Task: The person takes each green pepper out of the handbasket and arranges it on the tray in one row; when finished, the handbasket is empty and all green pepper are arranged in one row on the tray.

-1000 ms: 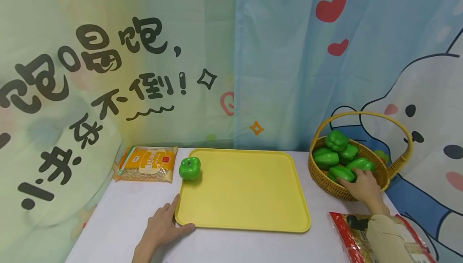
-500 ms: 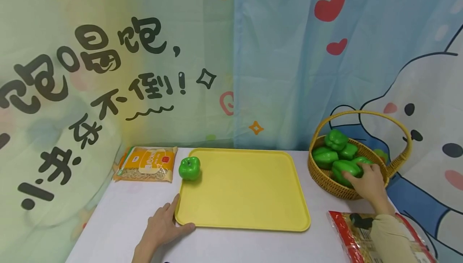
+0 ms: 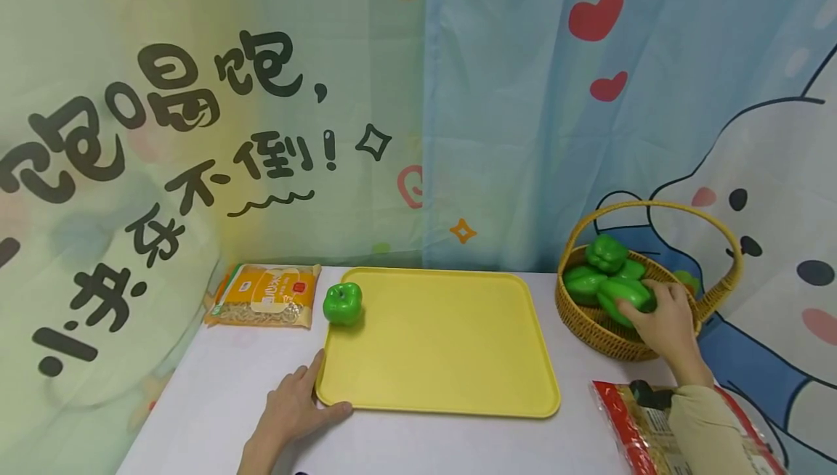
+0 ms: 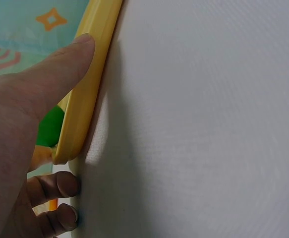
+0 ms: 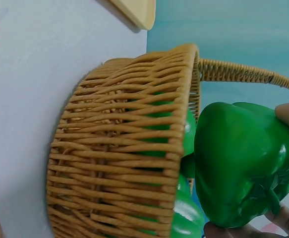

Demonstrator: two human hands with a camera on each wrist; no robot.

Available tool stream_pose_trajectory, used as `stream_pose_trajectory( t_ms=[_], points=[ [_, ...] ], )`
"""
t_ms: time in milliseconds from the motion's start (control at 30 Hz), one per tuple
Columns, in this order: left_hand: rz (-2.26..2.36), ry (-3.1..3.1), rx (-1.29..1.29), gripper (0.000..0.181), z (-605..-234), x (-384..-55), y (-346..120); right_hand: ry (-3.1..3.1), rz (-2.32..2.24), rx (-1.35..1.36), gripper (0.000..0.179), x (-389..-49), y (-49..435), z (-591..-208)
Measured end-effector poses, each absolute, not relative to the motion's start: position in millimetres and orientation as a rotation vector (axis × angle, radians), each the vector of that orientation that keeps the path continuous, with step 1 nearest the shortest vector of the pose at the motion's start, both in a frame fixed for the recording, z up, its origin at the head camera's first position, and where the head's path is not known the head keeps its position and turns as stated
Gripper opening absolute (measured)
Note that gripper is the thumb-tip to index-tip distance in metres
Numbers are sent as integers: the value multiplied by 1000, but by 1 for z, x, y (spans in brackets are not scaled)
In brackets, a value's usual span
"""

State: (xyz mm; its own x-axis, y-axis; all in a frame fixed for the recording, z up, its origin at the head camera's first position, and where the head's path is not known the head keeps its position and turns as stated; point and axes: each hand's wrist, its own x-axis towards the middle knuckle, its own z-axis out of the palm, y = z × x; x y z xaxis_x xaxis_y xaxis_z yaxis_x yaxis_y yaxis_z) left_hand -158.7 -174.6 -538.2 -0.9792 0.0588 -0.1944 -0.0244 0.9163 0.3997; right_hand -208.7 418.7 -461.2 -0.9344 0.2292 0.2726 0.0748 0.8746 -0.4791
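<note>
One pepper out at edge of yellow tray; left hand spread at near corner; right hand grips another pepper over basket; more peppers left inside.

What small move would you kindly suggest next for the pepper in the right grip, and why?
I'd probably raise the held pepper a little higher: the right grip has it, but in the right wrist view its underside looks close to the basket rim, and other peppers lie close by.
</note>
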Motion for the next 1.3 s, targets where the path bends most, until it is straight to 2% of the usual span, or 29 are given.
stream_pose_trajectory(
  t_ms=[633,1000,1300],
  points=[
    [621,2863,24,118,-536,-160,-173,-2672,689,-55,63,-215,388,-449],
    [612,2867,21,119,-538,-161,-175,-2743,777,-33,75,-221,366,-444],
    [630,2855,10,119,-539,-159,-175,-2737,794,37,71,-226,354,-444]
  ],
)
